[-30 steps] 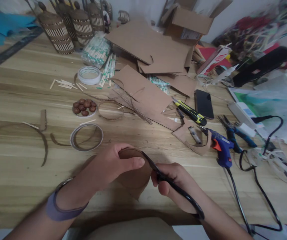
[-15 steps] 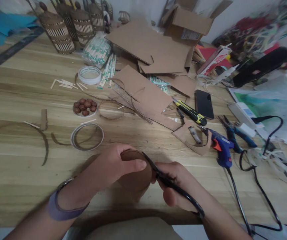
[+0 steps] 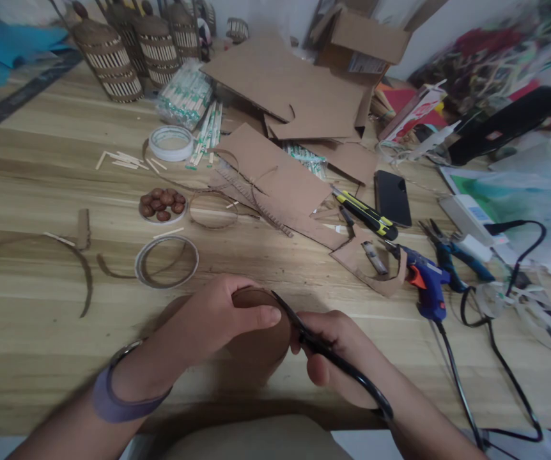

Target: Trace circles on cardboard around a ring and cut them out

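Note:
A brown cardboard piece [image 3: 261, 335] with a rounded edge is pinched in my left hand [image 3: 227, 313], the thumb lying on its top face. My right hand [image 3: 340, 358] is closed around black scissors [image 3: 326, 350]. Their blades lie along the right rim of the cardboard, with the tip near my left thumb. Below the cardboard's edge my left fingers are mostly hidden. A white tape ring [image 3: 167, 262] stands on the table to the left of my left hand.
A blue glue gun [image 3: 429, 287], pliers [image 3: 452, 255], a yellow-black cutter [image 3: 364, 214] and a phone [image 3: 392, 198] lie at the right. Cardboard sheets [image 3: 299, 96] lie at the back. A dish holds brown balls [image 3: 163, 201]. Small woven lanterns [image 3: 107, 61] stand at the back left.
My right thumb has shifted slightly to the left at the scissors' handle. Both hands, the cardboard and the blades are otherwise nearly where they were.

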`<state>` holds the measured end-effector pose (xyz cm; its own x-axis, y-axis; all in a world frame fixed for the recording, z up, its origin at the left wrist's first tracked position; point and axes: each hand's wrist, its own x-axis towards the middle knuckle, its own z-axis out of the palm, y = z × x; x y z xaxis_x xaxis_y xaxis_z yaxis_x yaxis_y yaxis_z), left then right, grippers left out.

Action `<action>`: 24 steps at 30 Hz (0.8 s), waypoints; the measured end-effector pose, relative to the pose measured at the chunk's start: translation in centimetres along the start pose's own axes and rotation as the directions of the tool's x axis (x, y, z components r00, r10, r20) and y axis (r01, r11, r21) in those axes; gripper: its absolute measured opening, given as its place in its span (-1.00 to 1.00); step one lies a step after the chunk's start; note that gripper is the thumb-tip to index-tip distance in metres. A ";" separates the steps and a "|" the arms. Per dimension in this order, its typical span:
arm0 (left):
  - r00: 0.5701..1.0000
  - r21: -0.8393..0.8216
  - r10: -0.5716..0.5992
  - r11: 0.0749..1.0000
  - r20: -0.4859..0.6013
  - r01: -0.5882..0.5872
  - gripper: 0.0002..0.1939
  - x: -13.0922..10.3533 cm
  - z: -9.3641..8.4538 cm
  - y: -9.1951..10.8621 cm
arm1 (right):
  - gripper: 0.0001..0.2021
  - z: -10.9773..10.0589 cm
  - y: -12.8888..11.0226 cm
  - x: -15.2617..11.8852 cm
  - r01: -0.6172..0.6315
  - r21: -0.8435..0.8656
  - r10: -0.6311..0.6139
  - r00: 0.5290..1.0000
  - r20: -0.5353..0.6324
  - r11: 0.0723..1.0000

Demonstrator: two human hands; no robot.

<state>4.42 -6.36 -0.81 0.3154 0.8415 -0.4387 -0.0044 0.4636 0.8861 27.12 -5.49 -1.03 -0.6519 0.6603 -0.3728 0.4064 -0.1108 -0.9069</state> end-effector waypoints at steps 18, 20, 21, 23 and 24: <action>0.997 0.051 -0.051 0.997 -0.062 0.054 -0.84 0.0 0.0 0.2 | -0.22 0.3 1.3 0.1 0.105 -0.081 -0.108 0.994 -0.035 0.991; 0.997 0.058 -0.044 0.997 -0.066 0.047 -0.84 0.0 0.0 0.1 | -0.22 0.3 1.4 0.1 0.109 -0.082 -0.112 0.993 -0.034 0.991; 0.997 0.064 -0.041 0.997 -0.068 0.045 -0.83 0.0 0.0 0.0 | -0.22 0.3 1.4 0.2 0.110 -0.083 -0.113 0.993 -0.033 0.990; 0.996 0.071 -0.041 0.996 -0.074 0.046 -0.84 0.0 0.0 0.0 | -0.22 0.3 1.5 0.2 0.114 -0.092 -0.118 0.992 -0.038 0.989; 0.996 0.066 -0.043 0.997 -0.077 0.048 -0.84 0.0 0.0 0.0 | -0.22 0.3 1.5 0.2 0.116 -0.095 -0.121 0.992 -0.043 0.989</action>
<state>4.41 -6.34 -0.82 0.2418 0.8396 -0.4865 0.0738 0.4840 0.8719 27.43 -5.76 -2.53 -0.6684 0.6998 -0.2518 0.3869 0.0380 -0.9214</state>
